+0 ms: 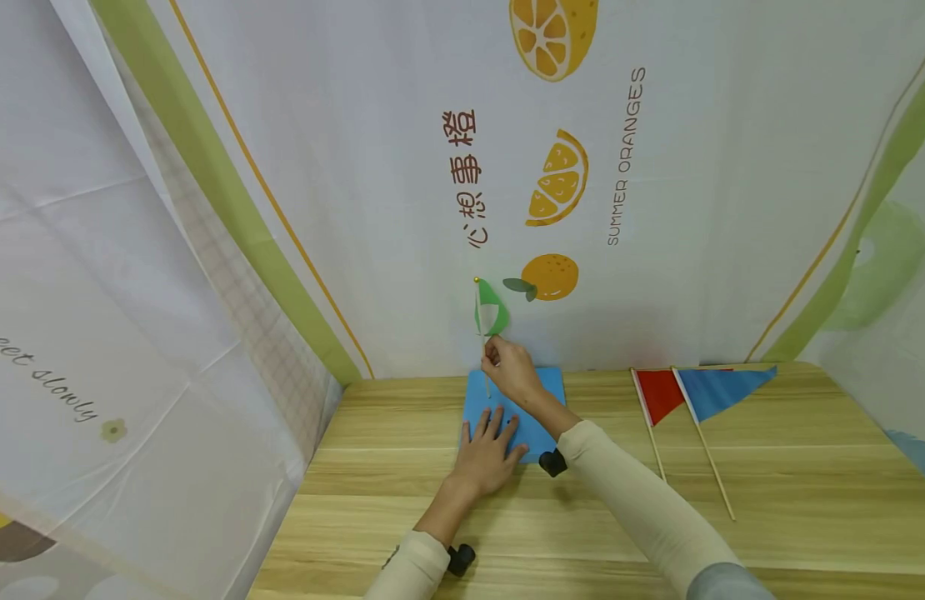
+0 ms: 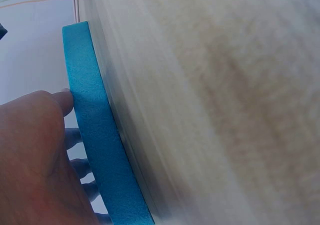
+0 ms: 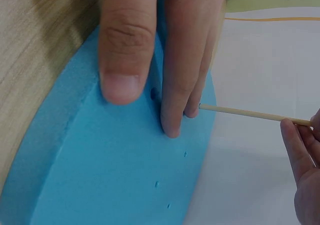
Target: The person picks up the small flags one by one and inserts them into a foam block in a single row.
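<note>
A blue foam board (image 1: pixel 541 392) lies at the far side of the table. My left hand (image 1: pixel 487 458) rests on its near left part with the fingers spread and straight. Above the board my right hand (image 1: pixel 511 367) pinches the thin wooden stick of a small green flag (image 1: pixel 492 310), which stands nearly upright. The stick (image 3: pixel 245 112) meets the foam at its lower end, close to the left fingertips; how deep it sits I cannot tell. Several small holes (image 3: pixel 156 184) mark the foam surface. In the left wrist view the board's thick edge (image 2: pixel 90 110) shows beside the hand.
To the right, a red flag (image 1: pixel 657 396) and a blue flag (image 1: pixel 721 390) on wooden sticks lie on the wooden table (image 1: pixel 582 533), the blue partly over the red. A white cloth (image 1: pixel 357 208) with printed oranges hangs right behind the table's far edge.
</note>
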Demonstrator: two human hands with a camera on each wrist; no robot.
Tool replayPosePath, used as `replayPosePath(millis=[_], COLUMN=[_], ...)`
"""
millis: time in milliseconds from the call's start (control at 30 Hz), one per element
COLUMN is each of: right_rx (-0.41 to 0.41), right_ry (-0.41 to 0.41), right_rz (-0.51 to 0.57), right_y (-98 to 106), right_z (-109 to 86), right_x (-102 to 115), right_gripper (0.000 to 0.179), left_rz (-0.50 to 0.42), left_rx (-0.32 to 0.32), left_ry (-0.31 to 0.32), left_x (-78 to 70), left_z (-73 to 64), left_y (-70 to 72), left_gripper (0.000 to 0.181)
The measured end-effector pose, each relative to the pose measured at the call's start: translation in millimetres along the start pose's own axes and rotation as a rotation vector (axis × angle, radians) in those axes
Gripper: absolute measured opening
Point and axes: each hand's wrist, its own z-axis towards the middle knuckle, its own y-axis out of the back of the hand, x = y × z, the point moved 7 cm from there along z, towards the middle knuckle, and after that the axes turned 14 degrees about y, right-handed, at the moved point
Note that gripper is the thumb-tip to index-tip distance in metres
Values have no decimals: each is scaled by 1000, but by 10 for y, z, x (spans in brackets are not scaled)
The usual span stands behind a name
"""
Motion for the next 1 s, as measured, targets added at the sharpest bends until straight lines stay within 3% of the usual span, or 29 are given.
replayPosePath(millis=[367, 633, 800, 1000], right_rx=[66, 57, 57, 60], right_ry=[-34, -45, -46, -85], right_rz=[-13, 9, 20, -26], right_y=[-97, -74, 59, 415], right_z=[-81, -107, -133, -304], right_x=[-55, -71, -114, -255], right_gripper=[6, 7, 7, 7], left_rz=[12, 11, 0, 5], left_rx=[5, 9, 5, 0], left_ry=[2, 4, 5, 9], left_x=[5, -6, -15, 6], left_z=[1, 2, -5, 6], left_y=[1, 4, 8, -18], left_gripper=[65, 64, 63, 64])
